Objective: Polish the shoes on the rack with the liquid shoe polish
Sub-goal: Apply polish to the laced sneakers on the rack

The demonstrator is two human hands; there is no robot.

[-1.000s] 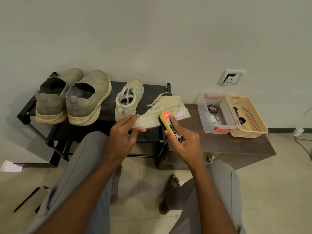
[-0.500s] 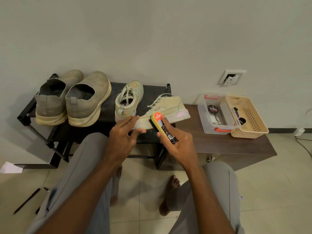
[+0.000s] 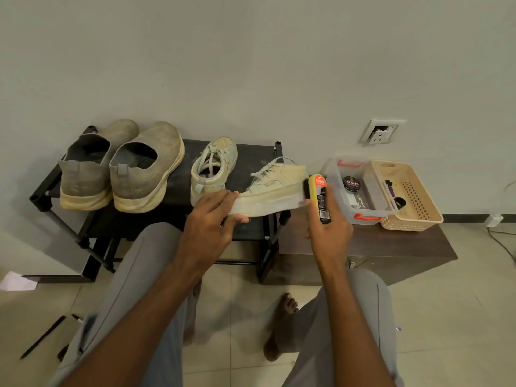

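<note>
A cream lace-up sneaker point(image 3: 276, 188) lies sideways at the right end of the black shoe rack point(image 3: 251, 155). My left hand point(image 3: 212, 219) grips its toe end, thumb under the sole. My right hand point(image 3: 329, 233) holds the liquid shoe polish bottle point(image 3: 320, 195), yellow with an orange top, upright with its applicator against the sneaker's heel. The matching sneaker point(image 3: 213, 166) stands behind it on the rack. Two grey slip-on shoes point(image 3: 122, 166) stand at the rack's left end.
A dark wooden bench point(image 3: 391, 247) adjoins the rack on the right. On it stand a clear plastic box point(image 3: 357, 188) with a polish tin and a beige basket point(image 3: 410, 196). A wall socket point(image 3: 379, 131) is above. My knees and bare feet are below.
My right hand has swept the polish bottle rightwards along the sneaker's side to its heel end. My left hand has stayed on the toe.
</note>
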